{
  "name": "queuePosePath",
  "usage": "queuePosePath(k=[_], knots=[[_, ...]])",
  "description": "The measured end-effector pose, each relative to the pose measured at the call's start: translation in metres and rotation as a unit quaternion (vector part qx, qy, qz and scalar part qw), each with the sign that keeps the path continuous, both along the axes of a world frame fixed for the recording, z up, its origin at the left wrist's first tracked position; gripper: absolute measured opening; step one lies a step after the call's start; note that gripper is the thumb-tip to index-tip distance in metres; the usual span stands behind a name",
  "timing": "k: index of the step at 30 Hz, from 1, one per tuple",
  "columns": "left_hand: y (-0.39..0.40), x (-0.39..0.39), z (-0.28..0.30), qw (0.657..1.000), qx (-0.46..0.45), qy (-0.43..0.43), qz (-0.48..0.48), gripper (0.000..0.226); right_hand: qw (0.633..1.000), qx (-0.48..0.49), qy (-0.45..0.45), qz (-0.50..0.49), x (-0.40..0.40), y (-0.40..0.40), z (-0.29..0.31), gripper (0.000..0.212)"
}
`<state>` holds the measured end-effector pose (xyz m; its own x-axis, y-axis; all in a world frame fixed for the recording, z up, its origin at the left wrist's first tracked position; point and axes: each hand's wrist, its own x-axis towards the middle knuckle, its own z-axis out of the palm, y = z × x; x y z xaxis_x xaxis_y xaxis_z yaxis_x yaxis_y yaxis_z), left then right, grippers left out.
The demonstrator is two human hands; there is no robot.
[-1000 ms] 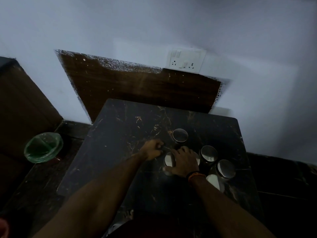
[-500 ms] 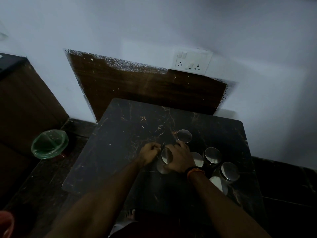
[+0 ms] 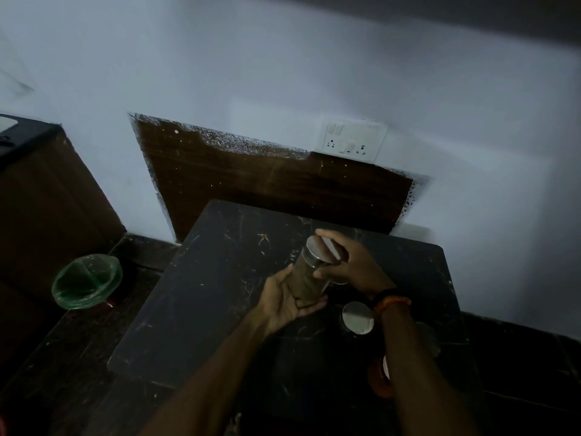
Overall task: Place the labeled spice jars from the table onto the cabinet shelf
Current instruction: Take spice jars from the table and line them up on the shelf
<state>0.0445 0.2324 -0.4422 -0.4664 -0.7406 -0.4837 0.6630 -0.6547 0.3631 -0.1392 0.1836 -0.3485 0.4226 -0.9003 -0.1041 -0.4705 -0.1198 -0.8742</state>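
Note:
A clear spice jar (image 3: 309,276) with a metal lid is lifted above the dark marble table (image 3: 207,297), tilted with its lid toward the wall. My left hand (image 3: 284,302) cups its base from below. My right hand (image 3: 349,265) grips it near the lid and seems to hold a second lidded jar (image 3: 333,250) behind it. Another jar's round metal lid (image 3: 357,317) shows on the table beside my right wrist. An orange-toned jar (image 3: 379,377) peeks out from under my right forearm. The cabinet shelf is not clearly in view.
A green plastic bin (image 3: 87,281) stands on the dark floor left of the table. A brown cabinet (image 3: 47,209) fills the left side. A wooden panel (image 3: 276,187) and a white switch socket (image 3: 353,140) are on the wall behind the table.
Both hands were down on the jars on the table; now they have raised one jar off the surface and tilted it. The camera has moved closer.

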Motion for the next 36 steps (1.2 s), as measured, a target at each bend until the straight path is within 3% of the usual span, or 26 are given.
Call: queuePosePath(k=[4, 6, 16, 24, 31, 36], knots=[[-0.002, -0.013, 0.013, 0.994, -0.029, 0.057, 0.091, 0.057, 0.981, 0.029, -0.174, -0.083, -0.006, 0.003, 0.000, 0.065], [-0.003, -0.018, 0.019, 0.991, -0.052, 0.060, 0.112, 0.054, 0.968, 0.030, -0.221, -0.115, -0.004, 0.005, -0.003, 0.064], [-0.005, -0.026, 0.048, 0.972, -0.169, -0.057, 0.150, 0.081, 0.929, 0.009, -0.280, -0.244, 0.011, 0.011, 0.005, 0.072], [-0.004, -0.026, 0.072, 0.963, -0.256, -0.038, 0.081, 0.068, 0.873, 0.059, -0.438, -0.206, 0.008, 0.007, 0.024, 0.059], [-0.008, -0.023, 0.078, 0.949, -0.300, -0.031, 0.089, 0.066, 0.855, 0.081, -0.477, -0.185, 0.009, 0.006, 0.034, 0.053], [-0.009, -0.026, 0.093, 0.927, -0.308, -0.145, 0.156, 0.079, 0.879, 0.047, -0.430, -0.203, 0.012, -0.003, 0.041, 0.043]])
